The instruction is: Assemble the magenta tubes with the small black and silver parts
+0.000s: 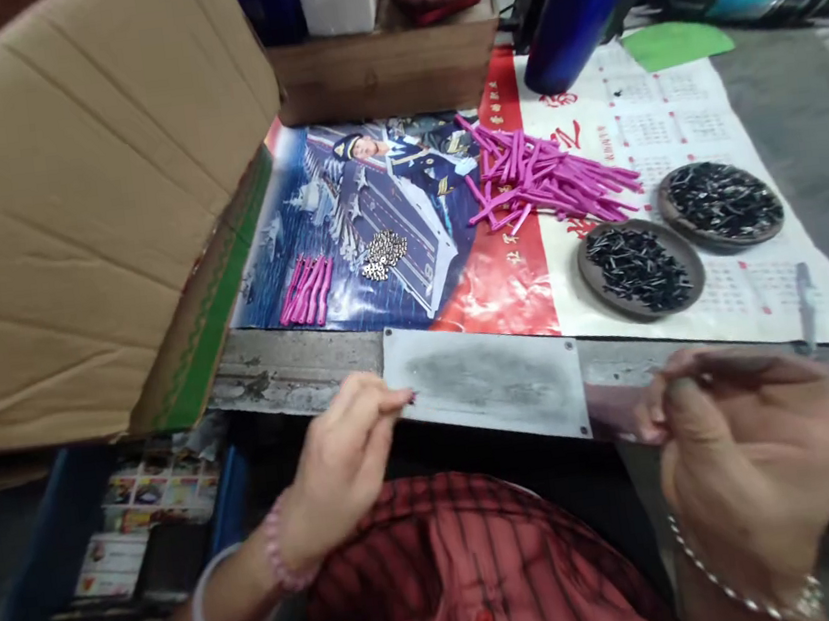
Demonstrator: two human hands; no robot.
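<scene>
My left hand (343, 465) hovers at the near table edge with its fingers pinched together; what the fingertips hold is too small to name. My right hand (750, 456) is closed and motion-blurred at the lower right, seemingly around a thin dark piece I cannot make out. Farther back on a poster (502, 285) lie a big heap of pink sticks (546, 183), a small bundle of pink sticks (306, 291) and a little pile of silver metal bits (383, 252). Two round dishes (640, 268) (720, 204) hold small black parts.
An open cardboard box (70, 212) fills the left side. A grey metal plate (483, 378) is fixed at the table's front edge. At the back stand a wooden box (385, 72) and a blue flask (571, 19). A pen (804, 301) lies at the right.
</scene>
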